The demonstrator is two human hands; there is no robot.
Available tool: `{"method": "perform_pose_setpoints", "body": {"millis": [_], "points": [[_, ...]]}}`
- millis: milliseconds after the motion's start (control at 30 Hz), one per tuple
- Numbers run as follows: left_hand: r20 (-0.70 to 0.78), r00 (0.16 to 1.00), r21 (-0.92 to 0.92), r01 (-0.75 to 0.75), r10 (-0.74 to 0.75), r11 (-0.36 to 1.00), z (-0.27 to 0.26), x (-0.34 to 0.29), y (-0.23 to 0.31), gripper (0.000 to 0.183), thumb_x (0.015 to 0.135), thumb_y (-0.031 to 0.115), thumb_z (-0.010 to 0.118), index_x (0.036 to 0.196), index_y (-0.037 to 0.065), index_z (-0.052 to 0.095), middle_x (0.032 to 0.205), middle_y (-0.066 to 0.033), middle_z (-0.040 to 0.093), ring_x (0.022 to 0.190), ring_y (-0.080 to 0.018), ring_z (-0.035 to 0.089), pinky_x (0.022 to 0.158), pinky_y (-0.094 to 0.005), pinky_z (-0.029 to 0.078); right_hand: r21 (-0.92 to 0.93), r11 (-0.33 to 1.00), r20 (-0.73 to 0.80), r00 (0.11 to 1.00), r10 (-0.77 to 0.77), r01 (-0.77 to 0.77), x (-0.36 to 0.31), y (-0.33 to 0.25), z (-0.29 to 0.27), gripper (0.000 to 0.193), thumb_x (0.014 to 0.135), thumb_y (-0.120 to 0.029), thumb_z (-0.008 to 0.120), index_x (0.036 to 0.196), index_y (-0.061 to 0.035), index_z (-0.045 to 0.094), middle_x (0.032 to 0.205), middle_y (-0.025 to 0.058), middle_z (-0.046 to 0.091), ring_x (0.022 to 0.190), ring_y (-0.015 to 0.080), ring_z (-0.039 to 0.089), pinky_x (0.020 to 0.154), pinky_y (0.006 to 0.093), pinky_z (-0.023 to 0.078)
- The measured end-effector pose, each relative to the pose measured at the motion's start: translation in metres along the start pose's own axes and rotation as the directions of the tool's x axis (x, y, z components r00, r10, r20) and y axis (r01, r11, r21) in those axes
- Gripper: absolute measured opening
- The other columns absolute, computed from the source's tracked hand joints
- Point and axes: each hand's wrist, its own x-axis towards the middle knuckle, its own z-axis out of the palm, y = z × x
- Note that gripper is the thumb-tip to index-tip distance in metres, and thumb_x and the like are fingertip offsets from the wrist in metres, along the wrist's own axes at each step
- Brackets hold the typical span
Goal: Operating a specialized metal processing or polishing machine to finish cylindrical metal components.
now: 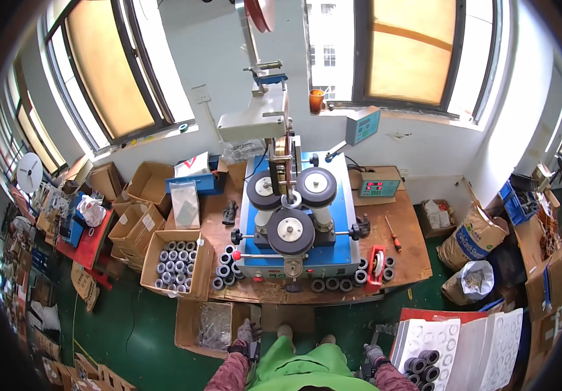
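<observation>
My left hand (246,332), in a grey glove, is low in the view beside the right wall of an open cardboard box (186,324) with clear plastic inside. Its fingers point forward, apart, with nothing seen in them. On the other side of my green apron (303,368), my gloved right hand (373,354) is held low, fingers loosely apart and seemingly holding nothing. Right of it, several black rings (422,369) stand in a white moulded foam tray (432,333). Ahead, a blue winding machine (339,260) carries three black rollers (292,236) around a pale ring (291,200).
Several grey rings fill a cardboard box (152,260) on the left of the wooden table (411,254); more stand along its front edge. A screwdriver (393,233), a red tape dispenser (375,266) and a digital display box (378,188) are on the right. Sacks (473,238) stand beyond.
</observation>
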Motion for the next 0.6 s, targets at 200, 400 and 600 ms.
{"method": "perform_pose_setpoints", "body": {"millis": [200,400,600], "points": [[0.182,0.982,0.044,0.045,-0.052,0.998,-0.011,0.049,-0.003,0.049,0.088,0.051,0.042,0.109,0.007,0.046,0.106,-0.0219,0.056,0.085,-0.0418,0.058,0.072,-0.0514,0.047,-0.520,0.739,-0.056,0.846,-0.531,0.429,0.019,-0.017,0.009,0.028,0.092,-0.022,0.034,0.098,-0.0099,0.059,0.083,0.0146,0.064,0.072,0.0319,0.061,0.066,0.0436,0.048],[0.106,0.988,-0.024,0.112,-0.109,0.993,0.021,0.106,0.006,0.050,0.087,0.051,0.044,0.104,0.005,0.045,0.097,-0.0242,0.056,0.083,-0.0448,0.056,0.076,-0.0586,0.047,-0.315,0.934,-0.204,0.949,-0.240,0.168,-0.014,-0.024,-0.015,0.031,0.092,-0.026,0.035,0.093,-0.0081,0.059,0.082,0.0152,0.063,0.074,0.0327,0.060,0.067,0.0458,0.046],[0.213,0.975,0.120,-0.092,0.064,0.989,0.044,0.118,0.030,0.052,0.087,0.049,0.039,0.112,0.004,0.043,0.110,-0.0283,0.052,0.091,-0.0484,0.055,0.070,-0.0600,0.046,0.036,0.999,-0.153,0.988,0.035,-0.030,-0.045,-0.048,-0.039,0.027,0.091,-0.022,0.034,0.092,-0.0100,0.058,0.083,0.0161,0.063,0.076,0.0325,0.062,0.064,0.0453,0.047]]}}
